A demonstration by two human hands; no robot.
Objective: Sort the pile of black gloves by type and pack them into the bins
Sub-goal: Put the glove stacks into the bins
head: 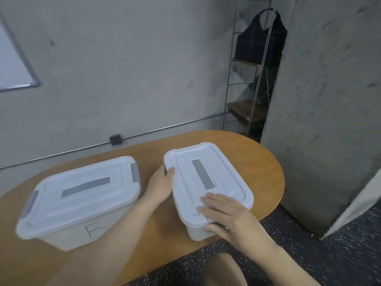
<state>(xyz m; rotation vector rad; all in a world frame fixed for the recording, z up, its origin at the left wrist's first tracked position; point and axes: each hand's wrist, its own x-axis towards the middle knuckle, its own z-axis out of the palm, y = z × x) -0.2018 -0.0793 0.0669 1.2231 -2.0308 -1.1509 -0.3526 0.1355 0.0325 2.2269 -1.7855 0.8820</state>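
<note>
Two white lidded bins stand on the rounded wooden table (243,149). The right bin (208,182) sits near the table's front edge, angled, and both hands are on it. The left hand (162,184) grips the bin's far-left corner, thumb hooked over the lid rim and fingers hidden behind the side. The right hand (224,211) lies on the near end of the lid (185,159) with fingers straight and flat, thumb down against the front wall, so it presses rather than clasps. No gloves are in view; whether they are inside the closed bins cannot be told, and no pile shows on the table.

The main risk, as I judge it, is the bin's place: its near corner stands close to the table edge, and a push or a hard downward press there could tip it or slide it off onto the dark speckled floor (340,254). This lid shows no grey clips (the left bin (76,203) has them at both ends), so it may only be resting and could shift or pop up unevenly under one-sided pressure.

The left bin, marked with a handwritten letter on its front, stands just beside the left forearm, so a sweep leftward would knock it. Behind, a wire shelf (247,96) holds a dark garment (259,40), well apart from the work
</note>
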